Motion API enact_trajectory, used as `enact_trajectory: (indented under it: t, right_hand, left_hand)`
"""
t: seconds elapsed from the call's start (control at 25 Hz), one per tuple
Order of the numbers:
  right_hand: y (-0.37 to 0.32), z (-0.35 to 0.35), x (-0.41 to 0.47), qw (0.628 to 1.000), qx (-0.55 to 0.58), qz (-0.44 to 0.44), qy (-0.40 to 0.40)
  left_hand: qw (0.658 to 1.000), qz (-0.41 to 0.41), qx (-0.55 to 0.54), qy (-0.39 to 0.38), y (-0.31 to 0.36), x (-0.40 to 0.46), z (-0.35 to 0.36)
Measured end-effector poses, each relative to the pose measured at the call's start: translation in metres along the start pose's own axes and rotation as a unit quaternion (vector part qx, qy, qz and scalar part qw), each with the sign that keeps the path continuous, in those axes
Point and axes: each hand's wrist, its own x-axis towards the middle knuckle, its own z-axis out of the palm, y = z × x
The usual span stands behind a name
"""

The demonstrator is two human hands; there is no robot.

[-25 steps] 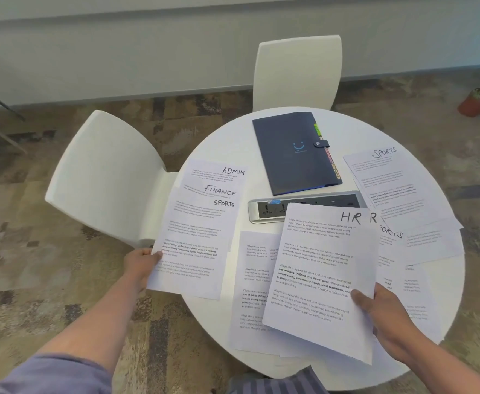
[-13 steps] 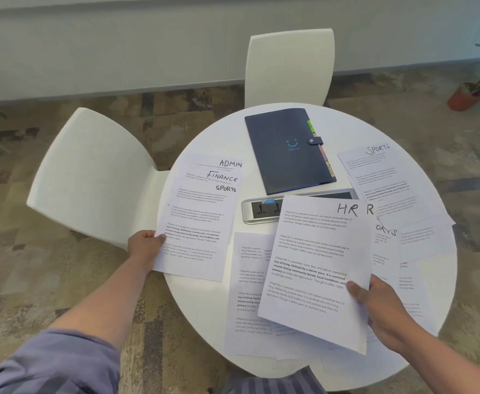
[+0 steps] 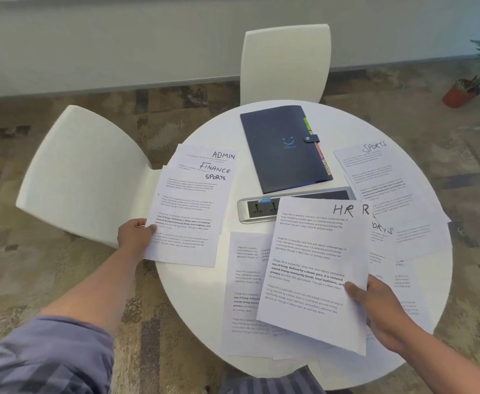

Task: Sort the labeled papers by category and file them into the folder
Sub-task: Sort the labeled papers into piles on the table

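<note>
Head view: right hand [image 3: 380, 311] still grips the HR sheet [image 3: 312, 268]; left hand [image 3: 135, 234] still pinches the SPORTS sheet [image 3: 189, 220].

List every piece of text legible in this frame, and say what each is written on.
"ADMIN": rear sheet of left stack.
"FINANCE": middle sheet.
"SPORTS": top sheet, held by left hand.
"HR": sheet in right hand.
"SPORTS": right sheet.
"R", "ORTS": partly covered sheets.
Body print, folder tabs: too small.
</note>
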Motion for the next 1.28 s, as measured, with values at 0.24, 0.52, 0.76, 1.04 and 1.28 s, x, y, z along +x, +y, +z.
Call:
enact_trajectory:
  t: [0.24, 0.52, 0.76, 1.04, 1.28]
  right_hand:
    - [0.005, -0.021, 0.011, 1.000, -0.022, -0.009, 0.010]
    - [0.028, -0.071, 0.032, 0.999, -0.045, 0.004, 0.027]
    - [0.032, -0.114, 0.043, 0.999, -0.042, -0.002, -0.023]
    - [0.047, -0.168, 0.057, 0.998, -0.035, 0.000, -0.054]
    - [0.053, -0.190, 0.064, 0.997, -0.035, -0.007, -0.075]
  left_hand:
    - [0.964, 0.136, 0.219, -0.060, -0.004, -0.047, 0.022]
    - [0.936, 0.144, 0.234, -0.221, -0.053, -0.193, 0.100]
    - [0.963, 0.028, 0.240, -0.118, -0.085, -0.261, 0.122]
    - [0.960, -0.036, 0.269, -0.063, -0.090, -0.299, 0.137]
    - [0.969, -0.148, 0.195, -0.012, -0.102, -0.336, 0.150]
